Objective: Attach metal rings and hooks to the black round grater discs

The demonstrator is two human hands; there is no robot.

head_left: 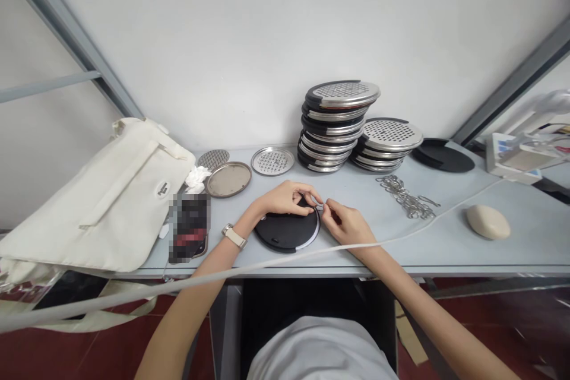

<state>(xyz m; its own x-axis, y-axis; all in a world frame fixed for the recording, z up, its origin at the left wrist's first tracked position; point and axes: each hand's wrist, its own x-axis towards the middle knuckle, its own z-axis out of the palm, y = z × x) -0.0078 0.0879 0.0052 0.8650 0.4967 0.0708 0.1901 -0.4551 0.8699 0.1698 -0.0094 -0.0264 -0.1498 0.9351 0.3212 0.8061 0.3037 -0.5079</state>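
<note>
A black round holder (285, 233) with a pale silvery rim on its right side lies flat near the table's front edge. My left hand (289, 199) lies over its top, thumb and fingers curled around its upper right edge. Just right of that edge, my right hand (348, 224) pinches a thin metal loop (319, 206) between thumb and forefinger, partly hidden by the fingers. More wire loops (407, 197) lie in a tangled pile farther right.
Behind stand a tall stack of grater discs in black holders (332, 130) and a shorter stack (389, 136). Loose metal discs (272, 161) lie left of them. A white bag (98, 202), a phone (190, 225), a pale mouse (488, 221) and a white cable (267, 262) are also here.
</note>
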